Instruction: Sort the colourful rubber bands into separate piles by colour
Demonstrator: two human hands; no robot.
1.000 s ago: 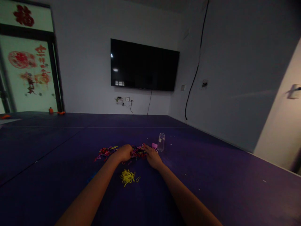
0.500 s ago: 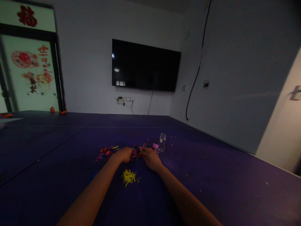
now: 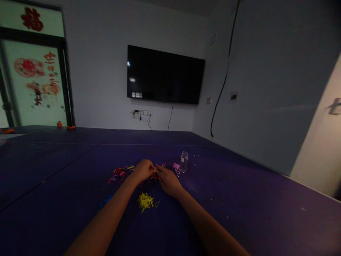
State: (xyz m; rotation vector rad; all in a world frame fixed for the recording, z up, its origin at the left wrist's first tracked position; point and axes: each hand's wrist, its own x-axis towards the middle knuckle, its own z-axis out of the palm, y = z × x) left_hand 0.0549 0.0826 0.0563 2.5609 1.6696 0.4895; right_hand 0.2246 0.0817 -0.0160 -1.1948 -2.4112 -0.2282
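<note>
A mixed pile of coloured elastic hair bands (image 3: 121, 173), mostly red, pink and dark with some yellow, lies on the dark purple floor surface and runs under both hands. Above its middle, my left hand (image 3: 144, 170) is closed in a pinch; a small yellowish bit, likely a band, shows at its fingertips. My right hand (image 3: 168, 181) rests over the pile's right part with fingers stretched, tips close to the left fingertips. Closer to me, between my forearms, sits a heap of yellow hair bands (image 3: 145, 201). Blue bands (image 3: 104, 202) show partly behind my left forearm.
A clear plastic bottle (image 3: 183, 162) stands right of the pile, with a pink tag-like piece (image 3: 176, 166) beside it. Small white scraps dot the purple surface (image 3: 239, 199). Orange objects (image 3: 70, 127) lie near the door. A television (image 3: 165, 74) hangs on the far wall.
My left hand has risen slightly and moved right, its fingers now near the right hand's. My right fingers have shifted slightly left and straightened. More of the blue bands shows.
</note>
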